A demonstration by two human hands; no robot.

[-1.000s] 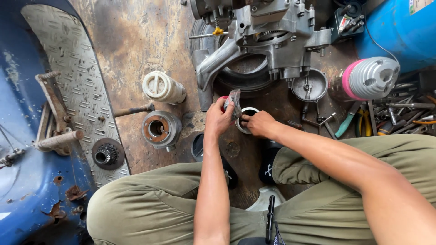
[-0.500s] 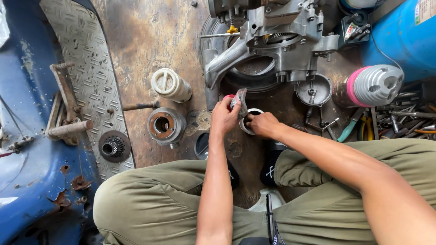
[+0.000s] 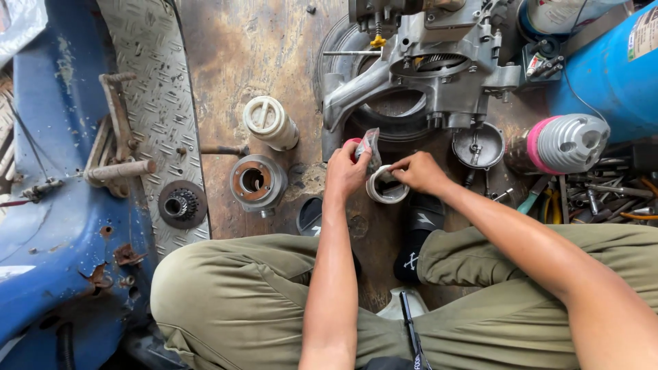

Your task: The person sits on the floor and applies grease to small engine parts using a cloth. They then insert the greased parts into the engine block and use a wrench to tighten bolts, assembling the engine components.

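At the far left lies a blue metal body panel point(image 3: 55, 226) with rust spots, and beside it a strip of tread plate point(image 3: 154, 103) carrying a rusty lever point(image 3: 120, 168) and a dark toothed gear point(image 3: 181, 204). On the stained wooden floor point(image 3: 240, 48) to the right stand a cream-coloured cylinder point(image 3: 269, 122) and, just below it, a round metal housing point(image 3: 256, 182) with a rusty bore.

The left hand point(image 3: 346, 171) comes next. Its fingers point(image 3: 361, 149) pinch a small clear plastic bag point(image 3: 371, 145) by its lower part, so the bag stands up above the fingers, with something red showing just behind them. Right beside that hand, low on the floor, sits a short metal ring point(image 3: 386, 186) with an open centre. The right hand point(image 3: 419, 171) is on the ring's other side; its fingers point(image 3: 396, 166) curl down onto the ring's upper rim and touch it, so the ring lies between the two hands and slightly below both sets of fingers. Whether the right fingers truly grasp the ring or only rest on it cannot be told.

Above the hands rests a grey engine casing point(image 3: 425, 75). Further right sit a small round metal cover point(image 3: 478, 145), a finned cylinder with a pink band point(image 3: 565, 142), a blue tank point(image 3: 613, 68) and a heap of hand tools point(image 3: 603, 199). The person's olive trousers point(image 3: 240, 301) fill the lower edge.
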